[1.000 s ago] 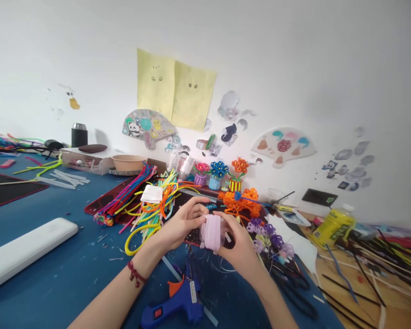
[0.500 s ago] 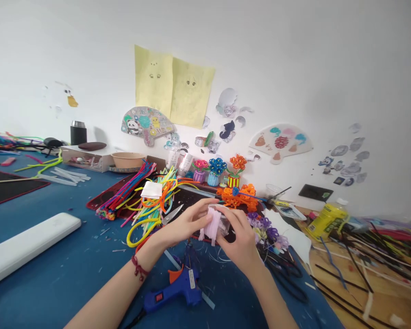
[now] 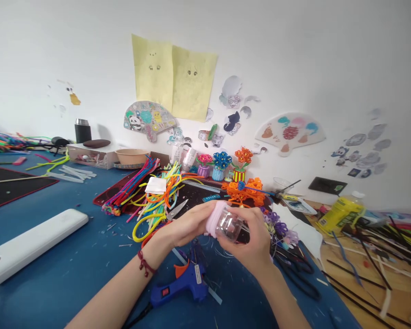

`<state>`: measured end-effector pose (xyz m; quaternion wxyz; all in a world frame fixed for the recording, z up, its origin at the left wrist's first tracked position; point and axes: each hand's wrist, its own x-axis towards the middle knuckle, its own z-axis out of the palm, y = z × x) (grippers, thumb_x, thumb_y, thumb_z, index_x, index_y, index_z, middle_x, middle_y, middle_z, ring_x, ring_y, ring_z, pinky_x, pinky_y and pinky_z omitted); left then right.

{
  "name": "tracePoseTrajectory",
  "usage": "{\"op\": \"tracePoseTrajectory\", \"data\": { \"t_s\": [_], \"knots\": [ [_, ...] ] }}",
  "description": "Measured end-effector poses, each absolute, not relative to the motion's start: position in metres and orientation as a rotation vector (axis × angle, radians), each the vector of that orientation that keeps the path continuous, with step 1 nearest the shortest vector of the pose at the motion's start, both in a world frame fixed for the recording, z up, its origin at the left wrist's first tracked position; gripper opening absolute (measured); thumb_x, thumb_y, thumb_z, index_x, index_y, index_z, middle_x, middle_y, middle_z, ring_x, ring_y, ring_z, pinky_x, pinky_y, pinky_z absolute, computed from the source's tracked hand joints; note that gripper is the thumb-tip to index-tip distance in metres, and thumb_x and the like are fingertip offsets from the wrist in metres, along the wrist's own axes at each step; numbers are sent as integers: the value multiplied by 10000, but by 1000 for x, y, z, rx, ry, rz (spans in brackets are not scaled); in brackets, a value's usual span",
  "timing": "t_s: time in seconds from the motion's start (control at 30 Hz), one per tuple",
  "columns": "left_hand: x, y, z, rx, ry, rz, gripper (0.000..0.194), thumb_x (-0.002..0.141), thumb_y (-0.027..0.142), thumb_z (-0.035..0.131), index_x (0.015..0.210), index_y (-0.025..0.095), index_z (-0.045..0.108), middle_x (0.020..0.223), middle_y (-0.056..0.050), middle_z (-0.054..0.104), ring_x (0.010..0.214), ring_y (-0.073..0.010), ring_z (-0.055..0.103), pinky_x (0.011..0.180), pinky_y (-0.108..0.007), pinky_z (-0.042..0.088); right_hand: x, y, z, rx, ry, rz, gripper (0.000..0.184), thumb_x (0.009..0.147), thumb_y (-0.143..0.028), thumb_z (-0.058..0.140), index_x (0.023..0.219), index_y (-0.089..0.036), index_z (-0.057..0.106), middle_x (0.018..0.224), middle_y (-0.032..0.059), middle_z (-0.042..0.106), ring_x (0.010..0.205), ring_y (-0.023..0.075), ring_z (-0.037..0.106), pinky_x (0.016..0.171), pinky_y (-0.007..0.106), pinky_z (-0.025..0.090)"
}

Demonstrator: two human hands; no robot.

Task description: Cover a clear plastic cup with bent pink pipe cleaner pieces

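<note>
Both my hands hold a small clear plastic cup [image 3: 228, 225] wrapped in pale pink pipe cleaner [image 3: 213, 216], just above the blue table [image 3: 65, 274]. My left hand [image 3: 185, 227], with a red cord bracelet at the wrist, grips its pink side from the left. My right hand [image 3: 255, 240] curls round the clear end from the right, fingers closed on it. The cup is tilted on its side. Below my hands lies a blue glue gun [image 3: 178, 289] with an orange trigger.
A heap of coloured pipe cleaners [image 3: 150, 196], scissors [image 3: 176, 210], orange pipe-cleaner flowers [image 3: 243, 194], purple flowers [image 3: 277, 228] and small potted flowers [image 3: 221, 165] lie beyond. A white bar [image 3: 30, 244] is at left, black sticks [image 3: 373, 260] and a yellow bottle [image 3: 340, 214] at right.
I have turned the wrapped cup so its clear end faces the camera. The view has shifted, so everything sits a little right and higher in frame.
</note>
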<state>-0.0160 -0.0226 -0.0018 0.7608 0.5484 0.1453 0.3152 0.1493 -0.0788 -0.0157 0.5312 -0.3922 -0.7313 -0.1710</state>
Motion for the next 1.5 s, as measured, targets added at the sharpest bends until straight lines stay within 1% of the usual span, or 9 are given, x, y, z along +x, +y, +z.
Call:
{"op": "tracePoseTrajectory", "data": {
  "t_s": [0.2,0.4,0.63,0.77,0.93,1.13,1.27,1.4,1.5],
  "knots": [
    [-12,-26,-2,1126,280,701,420,894,426,552,1213,156,590,1056,-126,681,919,-222,656,809,-329,479,150,-79,-17,-889,-1775,-492,446,710,-206,722,1109,-243,528,840,30,637,725,208,543,644,355,466],
    [-14,-26,-2,1092,290,729,364,873,319,606,1196,151,611,1025,-104,681,859,-173,648,734,-253,482,150,-79,-18,-861,-1768,-572,458,709,-171,719,1117,-256,530,838,24,650,719,208,544,648,354,462],
    [-18,-27,-1,1126,161,652,484,858,264,614,1322,174,511,1173,-140,645,1068,-256,609,903,-359,442,151,-79,-18,-879,-1692,-511,434,691,-206,731,1081,-250,545,851,27,649,722,207,543,643,354,463],
    [-21,-28,3,1172,141,635,560,826,276,659,1355,219,484,1293,-123,581,1136,-264,568,921,-354,425,154,-79,-19,-872,-1623,-443,415,682,-249,742,1051,-253,552,810,22,595,708,211,529,615,349,463],
    [-23,-32,9,1243,120,606,646,781,291,716,1373,234,465,1269,-114,601,1160,-256,546,926,-321,406,157,-76,-20,-809,-1589,-359,440,677,-291,745,1069,-242,552,846,37,580,689,199,509,585,334,438],
    [-23,-32,8,1372,231,685,684,765,309,729,1383,218,451,1120,-117,665,1022,-258,602,844,-334,441,159,-75,-22,-848,-1580,-327,459,691,-317,714,1107,-246,534,855,35,549,690,198,504,599,339,441],
    [-23,-28,6,1484,270,702,629,813,338,683,1380,209,443,993,-93,669,862,-198,612,766,-313,464,162,-73,-20,-880,-1688,-330,545,751,-259,672,1254,-264,463,980,54,565,796,211,524,665,340,448],
    [-24,-25,4,1572,282,723,654,850,413,618,1419,202,374,925,-67,636,768,-152,582,719,-300,481,168,-69,-17,-962,-1864,-233,462,811,-243,624,1252,-275,489,1054,57,573,918,225,537,764,355,446],
    [-24,-24,4,1651,355,743,608,893,482,515,1408,183,390,932,-68,630,755,-148,591,717,-305,497,170,-69,-16,-995,-1891,-168,411,816,-235,613,1215,-272,517,1029,46,575,890,208,551,742,325,448]
  ]
}}
